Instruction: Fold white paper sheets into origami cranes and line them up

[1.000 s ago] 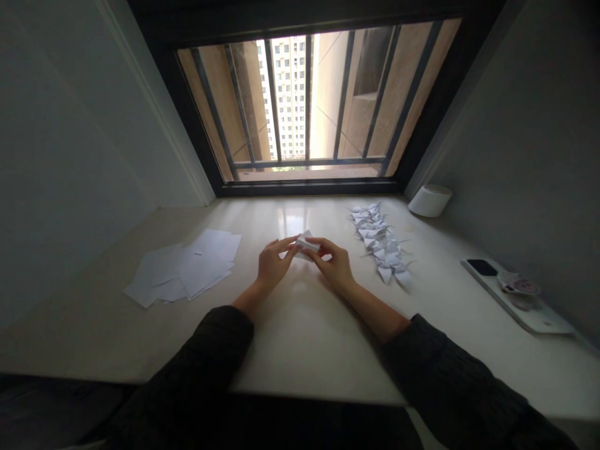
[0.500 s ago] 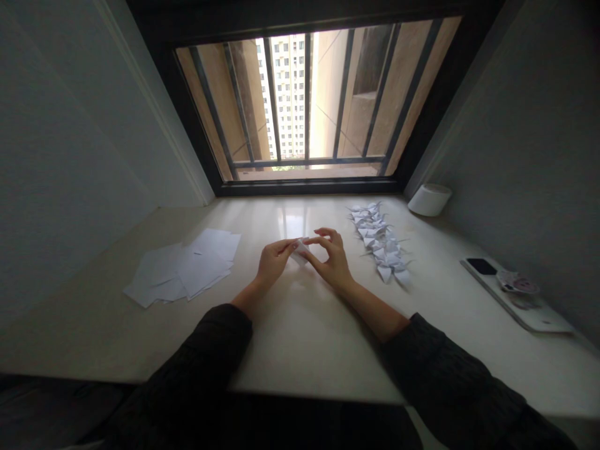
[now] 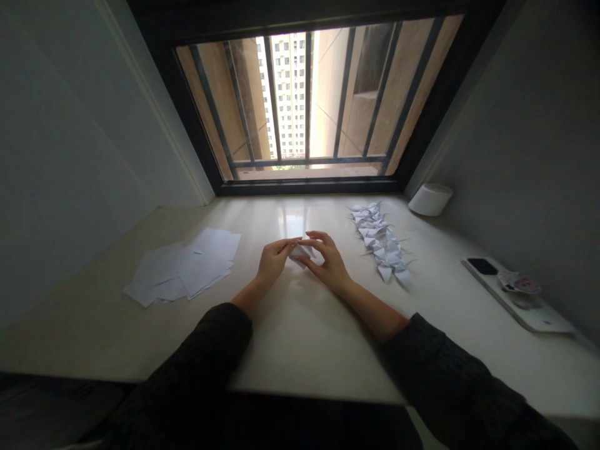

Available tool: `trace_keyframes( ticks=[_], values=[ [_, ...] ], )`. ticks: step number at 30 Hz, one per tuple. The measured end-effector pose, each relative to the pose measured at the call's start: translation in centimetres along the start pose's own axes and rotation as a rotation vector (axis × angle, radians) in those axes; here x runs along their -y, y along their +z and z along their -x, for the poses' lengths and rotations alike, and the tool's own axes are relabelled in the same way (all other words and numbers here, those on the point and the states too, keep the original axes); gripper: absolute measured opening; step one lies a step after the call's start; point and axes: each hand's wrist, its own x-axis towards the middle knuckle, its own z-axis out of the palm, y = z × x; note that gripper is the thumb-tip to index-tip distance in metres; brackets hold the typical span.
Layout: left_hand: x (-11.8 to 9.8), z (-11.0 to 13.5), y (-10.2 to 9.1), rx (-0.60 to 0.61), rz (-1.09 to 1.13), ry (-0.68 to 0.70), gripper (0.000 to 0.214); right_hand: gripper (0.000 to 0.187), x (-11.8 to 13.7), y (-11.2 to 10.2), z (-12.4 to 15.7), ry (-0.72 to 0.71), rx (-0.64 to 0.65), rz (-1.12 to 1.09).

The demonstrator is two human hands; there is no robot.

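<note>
A small folded piece of white paper (image 3: pixel 300 251) sits between my two hands over the middle of the pale table (image 3: pixel 300 331). My left hand (image 3: pixel 272 262) pinches its left side with thumb and fingers together. My right hand (image 3: pixel 328 261) curls over its right side, fingertips closed on the paper. Most of the paper is hidden by the fingers. Both forearms come out of dark sleeves.
A loose stack of white paper sheets (image 3: pixel 182 267) lies to the left. A row of several folded white paper cranes (image 3: pixel 380 247) runs along the right. A white round container (image 3: pixel 430 199) stands at the back right, and a phone on a white tray (image 3: pixel 515 290) further right. A barred window (image 3: pixel 309 106) is ahead.
The folded paper has been turned and drawn in between the fingers, so less of it shows. My right hand's fingers have shifted left over it. My left hand has barely moved.
</note>
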Motion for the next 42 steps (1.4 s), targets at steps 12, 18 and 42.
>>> trace_keyframes(
  ticks=[12,18,42],
  values=[
    [-0.4,-0.1,0.1,-0.070,0.131,-0.143,0.037,0.023,-0.7,0.6,-0.2,0.279,-0.056,-0.294],
    [-0.6,0.0,0.1,-0.097,0.199,-0.155,0.039,0.029,-0.7,0.9,-0.1,0.432,-0.048,-0.396],
    [-0.5,0.2,0.3,0.021,0.057,-0.140,0.040,0.032,-1.1,0.3,-0.2,0.306,-0.205,-0.280]
  ],
)
